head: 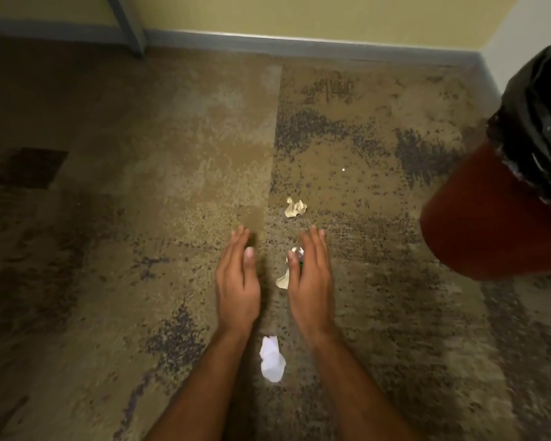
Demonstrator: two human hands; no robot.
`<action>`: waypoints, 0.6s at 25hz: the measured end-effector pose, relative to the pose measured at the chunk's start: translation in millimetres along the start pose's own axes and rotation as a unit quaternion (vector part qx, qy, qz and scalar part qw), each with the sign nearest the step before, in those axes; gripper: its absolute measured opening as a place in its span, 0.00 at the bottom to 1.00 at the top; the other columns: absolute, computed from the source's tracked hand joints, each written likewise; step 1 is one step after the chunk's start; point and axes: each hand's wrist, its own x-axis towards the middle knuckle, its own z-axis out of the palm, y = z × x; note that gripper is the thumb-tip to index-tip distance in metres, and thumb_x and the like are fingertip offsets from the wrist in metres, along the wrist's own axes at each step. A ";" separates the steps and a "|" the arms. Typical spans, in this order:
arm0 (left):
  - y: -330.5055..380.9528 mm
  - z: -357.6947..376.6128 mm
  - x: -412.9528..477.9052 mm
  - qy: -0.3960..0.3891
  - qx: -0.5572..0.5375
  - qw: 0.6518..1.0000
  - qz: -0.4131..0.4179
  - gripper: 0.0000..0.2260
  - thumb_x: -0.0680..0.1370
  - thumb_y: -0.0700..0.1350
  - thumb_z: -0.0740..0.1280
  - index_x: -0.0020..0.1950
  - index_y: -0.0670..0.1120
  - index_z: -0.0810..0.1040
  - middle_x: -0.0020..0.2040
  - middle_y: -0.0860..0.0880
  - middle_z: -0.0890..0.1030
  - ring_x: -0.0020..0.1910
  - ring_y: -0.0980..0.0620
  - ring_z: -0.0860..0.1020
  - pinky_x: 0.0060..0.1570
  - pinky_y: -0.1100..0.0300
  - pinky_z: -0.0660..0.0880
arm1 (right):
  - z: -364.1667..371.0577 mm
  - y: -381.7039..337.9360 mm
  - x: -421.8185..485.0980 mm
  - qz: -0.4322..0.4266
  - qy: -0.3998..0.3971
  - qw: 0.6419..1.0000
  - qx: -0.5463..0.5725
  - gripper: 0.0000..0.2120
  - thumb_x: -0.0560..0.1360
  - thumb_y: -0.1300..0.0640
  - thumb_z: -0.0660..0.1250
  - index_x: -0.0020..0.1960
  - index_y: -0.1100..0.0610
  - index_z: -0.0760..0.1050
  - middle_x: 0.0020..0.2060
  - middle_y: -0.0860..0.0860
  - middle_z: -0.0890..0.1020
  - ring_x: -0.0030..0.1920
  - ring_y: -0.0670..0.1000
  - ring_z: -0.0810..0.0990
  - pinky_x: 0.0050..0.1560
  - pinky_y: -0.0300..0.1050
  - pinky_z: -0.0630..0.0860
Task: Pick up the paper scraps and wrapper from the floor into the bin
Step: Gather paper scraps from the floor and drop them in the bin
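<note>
Nothing is picked up yet as far as I can see. Both hands are flat and spread over the carpet (140, 218), fingers apart, neither one holding anything. The left hand (237, 281) is over bare floor. The right hand (310, 278) is the one that matters: the shiny wrapper (296, 252) peeks out just beside its thumb, and a tan scrap (282, 281) sits right below that, close against the thumb side of the hand. I can't tell if the thumb is actually touching either.

My take is to go for those two first with the right hand, since they're basically already under it. Curl the fingers in and pinch down into the pile, because thin stuff on carpet likes to slide instead of lift. Scooping both in one grab looks doable since they lie almost together.

The crumpled tan paper (296, 207) is a bit ahead of the fingertips, between the two hands' lines. The white paper (271, 358) lies back between the forearms, near the wrists. The left hand could take that one.

The bin (477, 211), red with a black bag (538, 122), stands well off to the right, so it's a reach across.
</note>
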 end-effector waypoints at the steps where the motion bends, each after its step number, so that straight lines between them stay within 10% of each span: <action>1: 0.6 5.2 20.1 -0.013 -0.006 1.000 0.012 0.25 0.89 0.55 0.54 0.81 0.47 0.74 0.81 0.50 0.75 0.83 0.52 0.70 0.82 0.44 0.68 | 2.1 -3.3 17.5 0.000 0.003 1.000 0.016 0.28 0.90 0.44 0.56 0.85 0.56 0.63 0.89 0.50 0.57 0.89 0.50 0.49 0.86 0.58 0.61; 5: 15.4 29.5 91.6 -0.108 -0.015 0.994 0.023 0.27 0.88 0.59 0.52 0.84 0.51 0.69 0.84 0.51 0.71 0.84 0.52 0.67 0.85 0.45 0.63 | 7.5 -14.0 89.1 -0.016 -0.038 0.998 0.047 0.32 0.89 0.43 0.58 0.88 0.53 0.55 0.90 0.50 0.50 0.90 0.51 0.45 0.87 0.53 0.53; 15: 11.4 4.1 16.4 -0.162 -0.111 0.980 -0.001 0.18 0.89 0.45 0.57 0.72 0.44 0.83 0.69 0.50 0.86 0.71 0.54 0.82 0.80 0.43 0.71 | -24.5 2.2 18.6 -0.025 -0.085 0.985 0.149 0.16 0.89 0.58 0.62 0.74 0.58 0.80 0.72 0.52 0.82 0.76 0.48 0.78 0.76 0.53 0.76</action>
